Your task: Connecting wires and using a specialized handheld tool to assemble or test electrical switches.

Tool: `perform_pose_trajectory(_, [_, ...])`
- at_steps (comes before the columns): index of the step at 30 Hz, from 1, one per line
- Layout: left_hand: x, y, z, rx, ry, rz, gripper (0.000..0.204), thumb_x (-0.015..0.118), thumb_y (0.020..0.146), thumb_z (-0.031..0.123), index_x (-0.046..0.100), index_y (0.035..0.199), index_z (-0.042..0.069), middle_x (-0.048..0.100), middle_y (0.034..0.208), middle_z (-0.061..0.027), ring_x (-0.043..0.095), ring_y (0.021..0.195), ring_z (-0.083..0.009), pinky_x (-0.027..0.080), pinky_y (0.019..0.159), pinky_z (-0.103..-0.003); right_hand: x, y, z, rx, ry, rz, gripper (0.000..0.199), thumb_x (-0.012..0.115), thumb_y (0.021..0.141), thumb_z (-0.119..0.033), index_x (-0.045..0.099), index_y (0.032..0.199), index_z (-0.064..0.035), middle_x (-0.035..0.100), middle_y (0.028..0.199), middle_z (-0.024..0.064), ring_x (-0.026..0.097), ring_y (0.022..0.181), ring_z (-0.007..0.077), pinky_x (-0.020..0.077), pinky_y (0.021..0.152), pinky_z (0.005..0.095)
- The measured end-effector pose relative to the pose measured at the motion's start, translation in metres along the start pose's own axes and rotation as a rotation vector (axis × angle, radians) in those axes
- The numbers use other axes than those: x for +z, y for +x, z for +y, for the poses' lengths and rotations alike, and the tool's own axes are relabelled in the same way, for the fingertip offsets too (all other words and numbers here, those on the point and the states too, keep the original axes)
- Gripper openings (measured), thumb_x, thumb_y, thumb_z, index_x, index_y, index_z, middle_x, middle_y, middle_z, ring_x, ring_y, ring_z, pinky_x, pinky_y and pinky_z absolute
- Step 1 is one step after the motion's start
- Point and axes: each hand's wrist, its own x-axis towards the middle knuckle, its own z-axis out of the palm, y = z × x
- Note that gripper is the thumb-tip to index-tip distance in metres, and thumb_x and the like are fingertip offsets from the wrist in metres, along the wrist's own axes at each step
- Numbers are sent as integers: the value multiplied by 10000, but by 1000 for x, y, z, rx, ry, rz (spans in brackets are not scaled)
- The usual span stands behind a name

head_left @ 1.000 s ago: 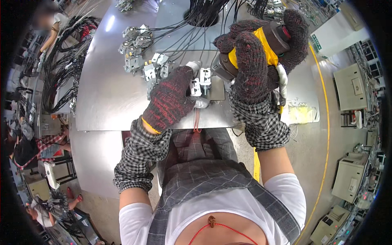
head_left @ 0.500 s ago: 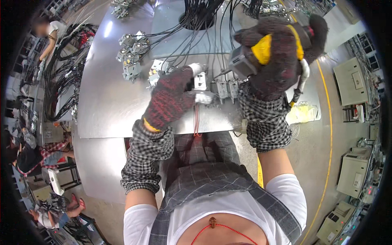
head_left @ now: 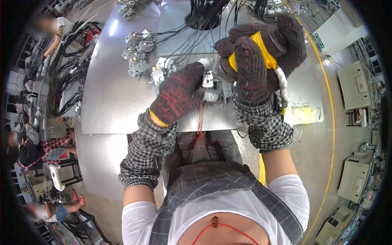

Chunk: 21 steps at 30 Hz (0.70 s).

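My left hand (head_left: 178, 93), in a dark red-flecked knit glove with whitish fingertips, is closed around a small white-and-grey connector block (head_left: 208, 79) over the near part of the metal table. Gripped in my right hand (head_left: 252, 69), also gloved, is a yellow-and-black power screwdriver (head_left: 264, 50). Its grey front end is close to the right of the block; its tip is hidden from me, so contact cannot be told. Just right of my left fingertips stand similar grey metal blocks (head_left: 225, 89), partly covered by the tool and my right hand. Thin reddish wires (head_left: 200, 118) hang below my left hand.
Grey connector parts (head_left: 138, 67) with black cables cluster on the metal table (head_left: 110, 104), left of my hands. More black cables (head_left: 204, 10) pass through a round hole at the back. A clear yellowish packet (head_left: 304, 113) lies at right. Other people sit at the far left.
My right hand has brought the power screwdriver left, nearer the block in my left hand. The left hand keeps its grip. The whole view has shifted slightly.
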Motion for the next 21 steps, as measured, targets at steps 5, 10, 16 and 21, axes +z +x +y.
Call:
perform_pose_trajectory(5, [2, -23, 16, -42, -109, 120, 780, 733, 791, 441, 454, 1420, 74, 656, 1033, -162, 671, 846, -350, 532, 745, -416, -3, -4, -4, 52, 10, 3, 636, 672, 889, -40, 334, 1417, -147, 631, 1033, 144, 655, 834, 244, 597, 714, 432])
perform_pose_trajectory(10, [-4, -19, 31, -235, 144, -65, 1054, 734, 761, 585, 251, 1523, 40, 700, 923, -150, 708, 829, -322, 552, 719, -384, 5, 0, -6, 19, -80, 30, 633, 675, 882, -14, 363, 1412, -164, 630, 1047, 133, 649, 838, 247, 589, 714, 432])
perform_pose_trajectory(16, [-14, -39, 23, 18, 557, 623, 657, 823, 724, 403, 611, 1246, 67, 684, 1044, -166, 676, 977, -324, 548, 818, -406, 27, 15, -22, -321, -587, 124, 633, 678, 874, 17, 398, 1405, -184, 628, 1063, 120, 642, 842, 250, 578, 714, 431])
perform_pose_trajectory(21, [-16, -61, 12, -154, 520, 413, 432, 792, 756, 209, 654, 1149, 91, 665, 1116, -172, 654, 1034, -310, 539, 834, -395, 44, 8, -22, -158, -123, 245, 695, 705, 844, 47, 403, 1403, -232, 628, 1073, 120, 636, 836, 242, 567, 675, 407])
